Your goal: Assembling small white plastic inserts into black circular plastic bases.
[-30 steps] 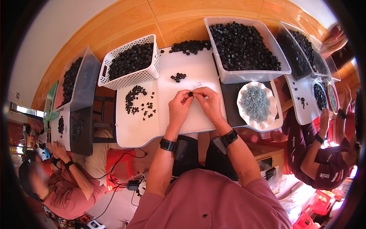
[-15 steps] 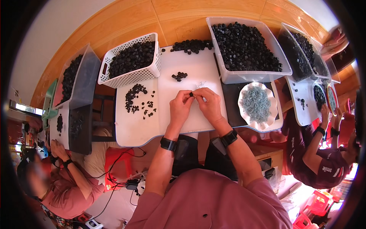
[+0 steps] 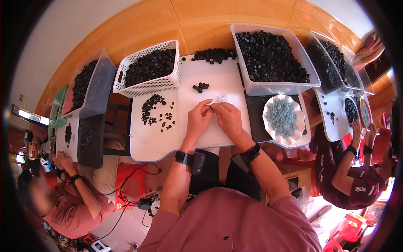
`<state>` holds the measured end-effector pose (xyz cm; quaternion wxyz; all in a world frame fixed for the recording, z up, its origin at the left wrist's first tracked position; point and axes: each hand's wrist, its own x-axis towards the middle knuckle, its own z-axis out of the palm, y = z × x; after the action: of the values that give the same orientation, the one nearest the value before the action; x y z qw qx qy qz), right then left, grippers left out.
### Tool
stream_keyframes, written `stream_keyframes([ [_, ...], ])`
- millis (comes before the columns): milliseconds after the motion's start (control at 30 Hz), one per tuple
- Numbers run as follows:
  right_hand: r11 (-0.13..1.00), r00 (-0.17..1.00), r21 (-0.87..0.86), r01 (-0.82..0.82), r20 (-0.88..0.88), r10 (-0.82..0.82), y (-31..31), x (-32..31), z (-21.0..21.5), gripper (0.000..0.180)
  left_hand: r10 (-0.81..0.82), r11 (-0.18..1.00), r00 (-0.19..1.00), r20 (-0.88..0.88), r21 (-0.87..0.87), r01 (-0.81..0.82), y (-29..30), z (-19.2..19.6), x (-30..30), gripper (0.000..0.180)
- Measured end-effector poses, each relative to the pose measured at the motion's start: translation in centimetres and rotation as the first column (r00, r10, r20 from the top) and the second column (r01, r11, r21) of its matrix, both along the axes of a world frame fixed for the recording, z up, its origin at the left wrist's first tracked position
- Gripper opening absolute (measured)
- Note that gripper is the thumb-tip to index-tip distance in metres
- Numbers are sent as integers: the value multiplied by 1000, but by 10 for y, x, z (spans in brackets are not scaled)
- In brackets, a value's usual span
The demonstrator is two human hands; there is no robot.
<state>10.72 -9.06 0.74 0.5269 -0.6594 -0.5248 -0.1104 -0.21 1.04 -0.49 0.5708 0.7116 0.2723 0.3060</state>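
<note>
Pressed tip to tip over mid-table: left hand (image 3: 199, 119), right hand (image 3: 230, 120); too hidden to tell of any piece pinched between. Engaged, apparently, in fine two-handed work, calling next, it seems, for a steady grip. On the table (image 3: 230, 77), from the left edge: scattered bits (image 3: 146, 117), a basket (image 3: 149, 87) at the back left corner, then clumped caps (image 3: 201, 87) and pins (image 3: 223, 98) just past the hands; toward the right edge, a full tub (image 3: 281, 88) behind a bowl (image 3: 300, 122). Around: a co-worker (image 3: 75, 216), wood panelling (image 3: 214, 19), another co-worker (image 3: 350, 185), red stools (image 3: 352, 228).
</note>
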Motion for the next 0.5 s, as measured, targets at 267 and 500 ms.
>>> stream_keyframes([
  [267, 999, 979, -8, -52, -198, 50, -2, 0, -5, 20, -60, 978, 997, 49, -195, 68, 6, 5, 2, 27],
  [500, 967, 804, 37, 251, -565, -187, -2, 19, -8, 13, -13, 951, 989, 147, -304, 58, 2, 15, 4, 23],
])
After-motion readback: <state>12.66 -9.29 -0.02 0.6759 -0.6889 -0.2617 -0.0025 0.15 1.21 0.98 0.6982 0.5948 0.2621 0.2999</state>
